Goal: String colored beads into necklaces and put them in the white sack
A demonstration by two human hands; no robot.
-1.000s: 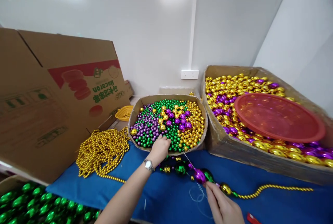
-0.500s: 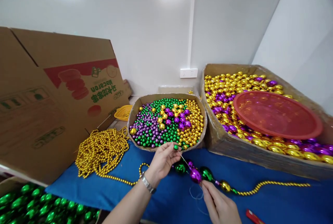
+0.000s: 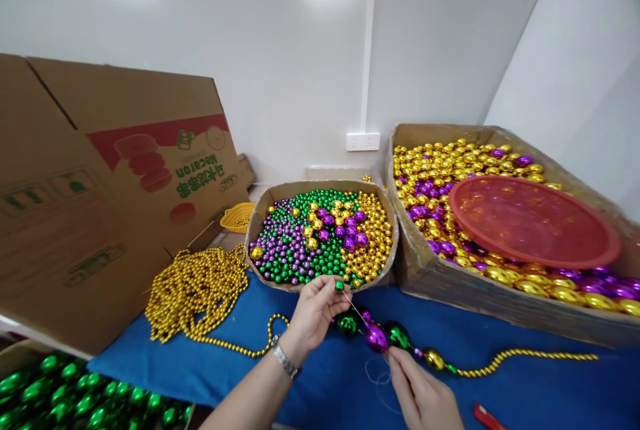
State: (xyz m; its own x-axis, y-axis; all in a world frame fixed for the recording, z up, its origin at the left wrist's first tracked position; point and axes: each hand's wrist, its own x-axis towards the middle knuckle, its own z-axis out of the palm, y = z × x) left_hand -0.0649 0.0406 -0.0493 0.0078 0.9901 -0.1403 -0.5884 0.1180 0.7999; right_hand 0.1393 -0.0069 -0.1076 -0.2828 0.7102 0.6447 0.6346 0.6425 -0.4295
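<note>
My left hand (image 3: 316,310), with a metal watch on the wrist, pinches a small shiny green bead (image 3: 339,285) between thumb and fingertips. My right hand (image 3: 423,387) is closed on a thin straight needle (image 3: 356,308), whose far end meets the green bead; whether it has passed through the hole I cannot tell. A large purple bead (image 3: 376,337) shows right by my right fingertips. Around it, a strand with a big green bead (image 3: 397,335), a gold bead (image 3: 433,359) and small gold beads (image 3: 520,352) lies on the blue cloth. Clear thread (image 3: 380,377) loops below.
Ahead stands a cardboard tray (image 3: 249,233) of small green, purple and gold beads. A larger box (image 3: 440,297) of gold and purple beads bears a red basin (image 3: 535,220). Left are a gold bead heap (image 3: 195,290), a carton (image 3: 115,217) and green beads (image 3: 75,393). A red tool (image 3: 489,417) lies front right.
The green bead and my left fingertips have shifted very slightly toward the needle. My right hand stays almost where it was.
</note>
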